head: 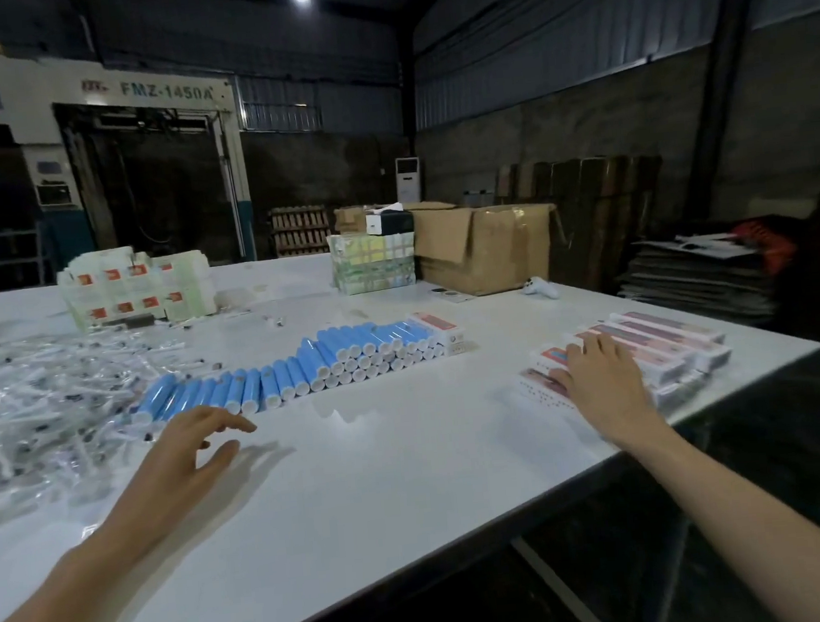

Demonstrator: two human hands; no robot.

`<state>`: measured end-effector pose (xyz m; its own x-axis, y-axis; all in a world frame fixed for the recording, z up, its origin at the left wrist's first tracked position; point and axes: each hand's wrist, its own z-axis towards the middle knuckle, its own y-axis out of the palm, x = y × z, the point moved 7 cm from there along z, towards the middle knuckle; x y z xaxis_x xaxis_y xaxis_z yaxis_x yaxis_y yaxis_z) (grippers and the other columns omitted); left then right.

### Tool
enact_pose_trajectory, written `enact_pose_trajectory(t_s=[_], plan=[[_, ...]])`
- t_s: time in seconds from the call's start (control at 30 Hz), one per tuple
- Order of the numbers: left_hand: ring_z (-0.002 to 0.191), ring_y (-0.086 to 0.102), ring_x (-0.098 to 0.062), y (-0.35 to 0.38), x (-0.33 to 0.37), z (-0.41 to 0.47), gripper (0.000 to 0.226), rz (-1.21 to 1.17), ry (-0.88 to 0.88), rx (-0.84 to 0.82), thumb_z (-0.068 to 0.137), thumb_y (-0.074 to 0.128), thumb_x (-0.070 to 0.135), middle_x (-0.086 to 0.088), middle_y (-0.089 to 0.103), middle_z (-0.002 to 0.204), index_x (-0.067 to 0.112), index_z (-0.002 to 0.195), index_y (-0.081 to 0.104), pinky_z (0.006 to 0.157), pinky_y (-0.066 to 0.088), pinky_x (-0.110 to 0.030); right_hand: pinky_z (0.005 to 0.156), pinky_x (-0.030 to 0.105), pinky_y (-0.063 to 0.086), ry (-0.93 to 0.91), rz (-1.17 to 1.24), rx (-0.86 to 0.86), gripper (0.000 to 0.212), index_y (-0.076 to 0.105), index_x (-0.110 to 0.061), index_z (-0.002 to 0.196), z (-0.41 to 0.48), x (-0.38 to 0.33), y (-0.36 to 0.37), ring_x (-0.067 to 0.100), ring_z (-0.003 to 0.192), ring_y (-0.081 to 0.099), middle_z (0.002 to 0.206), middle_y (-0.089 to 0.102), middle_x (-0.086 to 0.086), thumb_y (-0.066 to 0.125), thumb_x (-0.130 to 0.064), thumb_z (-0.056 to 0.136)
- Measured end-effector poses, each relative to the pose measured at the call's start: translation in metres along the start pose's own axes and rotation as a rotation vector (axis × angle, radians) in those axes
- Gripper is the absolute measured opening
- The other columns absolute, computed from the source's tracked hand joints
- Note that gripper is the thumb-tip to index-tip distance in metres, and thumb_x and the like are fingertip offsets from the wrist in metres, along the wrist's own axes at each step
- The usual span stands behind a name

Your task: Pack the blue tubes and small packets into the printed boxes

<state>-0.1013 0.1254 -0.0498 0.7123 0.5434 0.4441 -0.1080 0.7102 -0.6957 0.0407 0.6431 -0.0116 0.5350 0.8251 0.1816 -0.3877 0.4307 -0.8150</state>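
Right hand (597, 373) rests, fingers spread flat, on the stacked pink-printed cardboard boxes (668, 337), near right. Left hand (196, 441), fingers loosely spread and empty, hovers beside the central row of blue plastic tubes (304, 369). Risk: dragging one box may shear the stack over the edge of the white table (411, 459).

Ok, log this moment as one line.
left hand: open, near blue tubes | right hand: flat on printed boxes | small packets: piled, untouched
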Motion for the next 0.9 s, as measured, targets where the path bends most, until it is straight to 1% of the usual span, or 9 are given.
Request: enact_pose_trajectory(t_s=[0.2, 0.37, 0.43, 0.53, 0.6, 0.67, 0.73, 0.8, 0.9], plan=[[0.128, 0.054, -0.010, -0.004, 0.000, -0.004, 0.040, 0.002, 0.002, -0.005, 0.103, 0.067, 0.005, 0.017, 0.065, 0.124, 0.045, 0.109, 0.075, 0.096, 0.047, -0.038, 0.106, 0.039, 0.042, -0.013, -0.080, -0.020, 0.038, 0.068, -0.028, 0.128, 0.002, -0.001, 0.012, 0.024, 0.124, 0.053, 0.134, 0.061, 0.003, 0.055, -0.054, 0.103], [0.123, 0.055, -0.008, -0.002, 0.002, -0.005, 0.037, 0.024, -0.030, -0.042, 0.103, 0.067, 0.005, 0.019, 0.066, 0.121, 0.041, 0.109, 0.076, 0.096, 0.046, -0.035, 0.098, 0.040, 0.045, -0.026, -0.024, 0.084, 0.039, 0.073, -0.020, 0.118, 0.002, -0.028, -0.004, 0.026, 0.113, 0.060, 0.122, 0.067, 0.007, 0.061, -0.052, 0.100], [0.117, 0.058, -0.007, -0.001, 0.006, -0.005, 0.035, 0.010, -0.041, -0.036, 0.104, 0.067, 0.008, 0.019, 0.067, 0.118, 0.041, 0.111, 0.075, 0.093, 0.048, -0.031, 0.093, 0.042, 0.045, -0.088, 0.134, 0.124, 0.035, 0.072, -0.017, 0.119, 0.002, -0.069, -0.019, 0.027, 0.109, 0.061, 0.117, 0.069, 0.007, 0.054, -0.044, 0.105], [0.108, 0.063, -0.009, -0.003, 0.008, -0.006, 0.026, 0.030, -0.077, -0.015, 0.105, 0.067, 0.014, 0.021, 0.069, 0.112, 0.039, 0.112, 0.073, 0.084, 0.048, -0.028, 0.079, 0.037, 0.047, -0.164, 0.608, 0.074, 0.025, 0.071, -0.020, 0.118, 0.000, -0.148, -0.045, 0.023, 0.100, 0.065, 0.106, 0.073, 0.001, 0.052, -0.031, 0.106], [0.101, 0.064, -0.006, -0.008, 0.007, -0.009, 0.015, 0.090, -0.129, 0.024, 0.105, 0.067, 0.025, 0.022, 0.069, 0.106, 0.039, 0.109, 0.071, 0.077, 0.047, -0.027, 0.065, 0.033, 0.044, -0.192, 0.938, -0.056, 0.018, 0.070, -0.021, 0.106, -0.001, -0.208, -0.059, 0.018, 0.080, 0.064, 0.083, 0.069, -0.005, 0.054, -0.027, 0.105], [0.093, 0.064, -0.003, -0.015, 0.007, -0.011, 0.007, 0.178, -0.195, 0.042, 0.105, 0.063, 0.041, 0.021, 0.068, 0.096, 0.039, 0.105, 0.069, 0.074, 0.047, -0.026, 0.062, 0.031, 0.043, -0.175, 1.255, -0.246, 0.019, 0.070, -0.013, 0.096, -0.001, -0.269, -0.069, 0.012, 0.064, 0.057, 0.068, 0.061, -0.007, 0.057, -0.026, 0.104], [0.085, 0.062, -0.002, -0.017, 0.013, -0.012, 0.024, 0.291, -0.228, 0.031, 0.100, 0.054, 0.055, 0.021, 0.067, 0.088, 0.037, 0.102, 0.070, 0.074, 0.047, -0.029, 0.057, 0.026, 0.040, -0.082, 1.548, -0.424, 0.023, 0.069, -0.002, 0.094, -0.007, -0.320, -0.073, 0.007, 0.054, 0.050, 0.064, 0.057, -0.003, 0.059, -0.022, 0.102], [0.083, 0.061, -0.006, -0.018, 0.021, -0.011, 0.024, 0.384, -0.238, 0.011, 0.100, 0.056, 0.052, 0.019, 0.067, 0.089, 0.033, 0.103, 0.071, 0.075, 0.049, -0.032, 0.055, 0.024, 0.038, -0.031, 1.701, -0.509, 0.023, 0.068, 0.001, 0.090, -0.020, -0.359, -0.073, 0.007, 0.050, 0.047, 0.061, 0.055, 0.000, 0.059, -0.018, 0.100], [0.090, 0.067, -0.015, -0.022, 0.025, -0.011, 0.017, 0.527, -0.243, -0.057, 0.105, 0.058, 0.038, 0.012, 0.071, 0.098, 0.027, 0.106, 0.072, 0.076, 0.052, -0.034, 0.057, 0.024, 0.037, -0.058, 1.715, -0.531, 0.021, 0.071, -0.006, 0.088, -0.038, -0.391, -0.058, 0.011, 0.053, 0.048, 0.060, 0.056, -0.001, 0.059, -0.017, 0.102]])
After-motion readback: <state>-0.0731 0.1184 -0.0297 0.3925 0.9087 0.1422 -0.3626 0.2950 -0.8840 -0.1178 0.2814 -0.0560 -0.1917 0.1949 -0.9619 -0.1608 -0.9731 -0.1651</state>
